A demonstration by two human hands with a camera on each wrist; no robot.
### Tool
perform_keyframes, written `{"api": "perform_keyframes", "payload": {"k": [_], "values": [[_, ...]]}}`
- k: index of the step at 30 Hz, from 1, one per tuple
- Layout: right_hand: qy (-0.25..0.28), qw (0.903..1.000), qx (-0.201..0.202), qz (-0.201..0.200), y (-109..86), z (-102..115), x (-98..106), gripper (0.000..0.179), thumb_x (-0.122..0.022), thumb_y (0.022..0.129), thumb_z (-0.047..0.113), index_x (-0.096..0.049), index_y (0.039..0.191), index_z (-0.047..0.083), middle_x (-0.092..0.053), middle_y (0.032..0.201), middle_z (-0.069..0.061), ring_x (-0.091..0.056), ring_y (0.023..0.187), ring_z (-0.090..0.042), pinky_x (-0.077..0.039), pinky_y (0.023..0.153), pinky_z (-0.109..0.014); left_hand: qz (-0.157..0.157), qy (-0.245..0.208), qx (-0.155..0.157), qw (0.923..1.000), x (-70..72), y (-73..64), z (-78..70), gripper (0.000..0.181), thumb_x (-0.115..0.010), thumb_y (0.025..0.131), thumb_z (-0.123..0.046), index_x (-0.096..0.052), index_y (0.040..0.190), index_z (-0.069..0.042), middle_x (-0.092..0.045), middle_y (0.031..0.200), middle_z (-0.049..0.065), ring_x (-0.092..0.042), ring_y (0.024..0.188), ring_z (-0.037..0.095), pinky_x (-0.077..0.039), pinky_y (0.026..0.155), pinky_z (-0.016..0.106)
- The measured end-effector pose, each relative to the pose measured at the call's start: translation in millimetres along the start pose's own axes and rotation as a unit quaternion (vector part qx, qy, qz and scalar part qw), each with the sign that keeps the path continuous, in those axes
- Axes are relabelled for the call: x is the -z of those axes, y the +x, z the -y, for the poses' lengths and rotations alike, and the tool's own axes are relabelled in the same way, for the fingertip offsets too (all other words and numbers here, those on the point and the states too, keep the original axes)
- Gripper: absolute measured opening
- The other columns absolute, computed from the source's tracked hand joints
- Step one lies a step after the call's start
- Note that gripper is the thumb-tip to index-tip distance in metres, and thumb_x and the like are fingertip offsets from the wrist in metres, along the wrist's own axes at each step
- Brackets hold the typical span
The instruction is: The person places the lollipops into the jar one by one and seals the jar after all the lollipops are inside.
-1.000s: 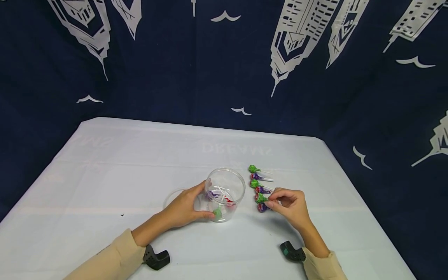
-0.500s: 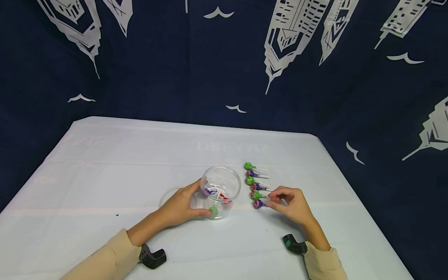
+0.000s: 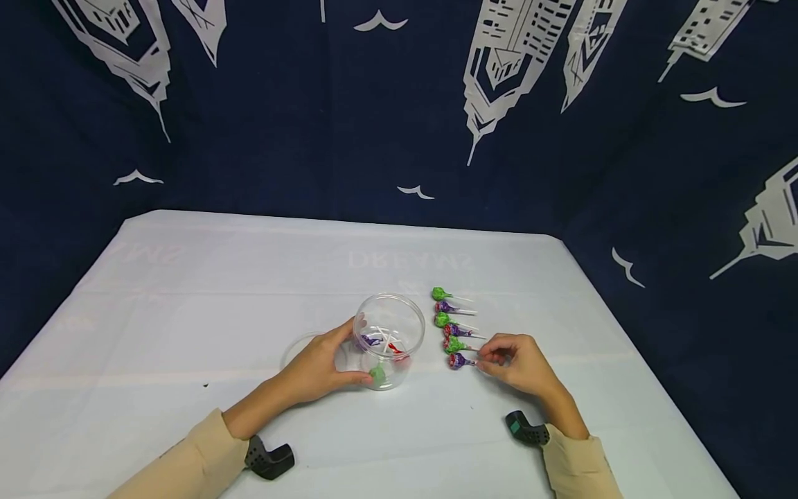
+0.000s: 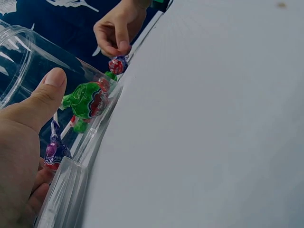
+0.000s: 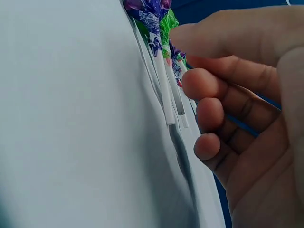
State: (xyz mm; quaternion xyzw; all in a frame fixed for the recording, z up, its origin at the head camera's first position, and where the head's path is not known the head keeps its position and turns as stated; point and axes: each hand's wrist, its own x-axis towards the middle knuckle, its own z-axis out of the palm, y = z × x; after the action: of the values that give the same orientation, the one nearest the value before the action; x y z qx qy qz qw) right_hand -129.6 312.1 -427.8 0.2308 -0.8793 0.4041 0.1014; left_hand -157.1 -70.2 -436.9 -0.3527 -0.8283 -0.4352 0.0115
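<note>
A clear plastic jar [image 3: 408, 369] is gripped by my left hand [image 3: 321, 367], thumb on the near side and fingers round the far side. Inside it lie several wrapped lollipops, among them a green one [image 4: 88, 100] and a purple one [image 4: 56, 154]. Right of the jar, several green and purple lollipops lie in a column, sticks pointing right. At the nearest purple lollipop [image 3: 458, 361], my right hand [image 3: 520, 364] has its thumb and bent fingers beside the stick. In the right wrist view that lollipop's stick [image 5: 164, 90] shows whole, with no finger across it.
A clear round lid [image 4: 61, 199] lies on the white-covered table [image 3: 187, 333], partly behind my left hand. Dark blue cloth [image 3: 280, 125] with white building prints hangs behind the table. A small dark speck [image 3: 206, 384] is on the cover at left.
My right hand has shifted from the green lollipop's head to the stick ends, leaving the lollipops in their column. My left hand keeps its hold on the jar. The head view has moved slightly.
</note>
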Motion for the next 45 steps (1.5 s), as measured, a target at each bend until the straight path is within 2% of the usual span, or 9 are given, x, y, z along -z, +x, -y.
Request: {"api": "perform_keyframes", "payload": {"k": [11,16,28,45], "values": [[-0.033,0.9994,0.004,0.01,0.2,-4.2,-0.4,0.02,-0.082,0.07,-0.008,-0.074,0.074,0.01,-0.064,0.069,0.008,-0.054,0.06,-0.003,-0.046,0.051,-0.019,-0.006,0.006,-0.007,0.9999,-0.5,0.1,1.2,0.1,-0.084,0.076,-0.043,-0.034,0.151,0.0,-0.056,0.14,0.012,-0.052,0.129,0.03,-0.042,0.106,0.049],[-0.046,0.9988,0.002,0.016,0.2,-5.1,-0.9,0.021,-0.083,0.069,-0.007,-0.076,0.074,0.012,-0.065,0.07,0.01,-0.054,0.06,-0.003,-0.046,0.051,-0.019,-0.004,0.003,0.0,1.0,-1.4,0.0,1.6,0.1,-0.084,0.077,-0.043,-0.034,0.151,0.0,-0.056,0.14,0.011,-0.052,0.129,0.03,-0.042,0.106,0.05],[-0.046,0.9981,0.004,0.042,1.9,-3.2,-1.9,0.021,-0.084,0.071,-0.007,-0.077,0.076,0.012,-0.068,0.076,0.007,-0.054,0.063,-0.003,-0.047,0.053,-0.02,-0.003,0.002,0.0,1.0,-1.6,0.2,1.5,0.1,-0.084,0.077,-0.043,-0.034,0.151,0.0,-0.057,0.139,0.009,-0.052,0.129,0.029,-0.043,0.106,0.049],[-0.029,0.9983,-0.019,0.046,1.5,0.9,0.3,0.02,-0.083,0.074,-0.006,-0.076,0.075,0.013,-0.068,0.074,0.006,-0.054,0.064,-0.003,-0.046,0.053,-0.019,-0.004,0.006,-0.003,1.0,-2.0,0.1,2.1,0.1,-0.084,0.076,-0.042,-0.033,0.152,0.0,-0.056,0.139,0.011,-0.052,0.129,0.03,-0.043,0.105,0.05]]}}
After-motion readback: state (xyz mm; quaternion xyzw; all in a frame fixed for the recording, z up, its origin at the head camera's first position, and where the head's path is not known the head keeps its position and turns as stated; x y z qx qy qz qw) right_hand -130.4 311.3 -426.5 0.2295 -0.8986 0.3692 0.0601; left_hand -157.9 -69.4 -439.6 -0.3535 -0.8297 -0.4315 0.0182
